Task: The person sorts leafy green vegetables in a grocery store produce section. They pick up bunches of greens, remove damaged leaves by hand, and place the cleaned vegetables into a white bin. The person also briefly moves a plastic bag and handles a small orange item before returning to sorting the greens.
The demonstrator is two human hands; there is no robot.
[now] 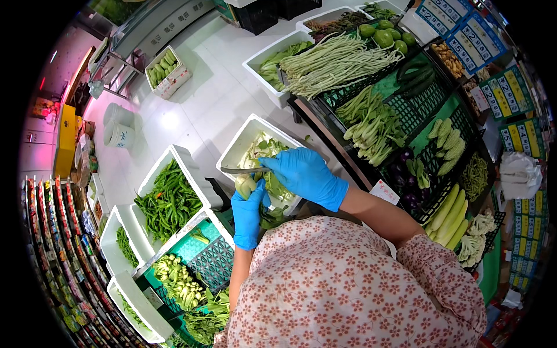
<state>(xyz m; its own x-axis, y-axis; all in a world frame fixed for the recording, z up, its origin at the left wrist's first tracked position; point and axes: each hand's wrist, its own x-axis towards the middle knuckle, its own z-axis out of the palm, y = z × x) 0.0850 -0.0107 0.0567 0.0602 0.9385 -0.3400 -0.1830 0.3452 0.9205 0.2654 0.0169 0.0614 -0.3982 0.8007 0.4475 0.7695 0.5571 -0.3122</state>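
My left hand [247, 217], in a blue glove, grips a leafy green vegetable [245, 187] whose pale stalk end points up and away from me. Some of its dark leaves hang beside my wrist. My right hand [307, 176], also gloved in blue, holds a knife [239, 170]. The blade lies level across the stalk end; whether it has cut in, I cannot tell. Beneath both hands stands a white foam box [229, 152] with leaf and stem trimmings [263, 145] inside. My fingers hide the knife's handle.
At the left, a foam box holds green chillies [169, 204], with bunched greens [178, 278] in a crate nearer me. The right-hand display rack bears long beans [335, 65], leafy stalks [374, 126] and eggplants [404, 174]. White buckets [118, 134] and a gourd box [172, 80] stand on the floor.
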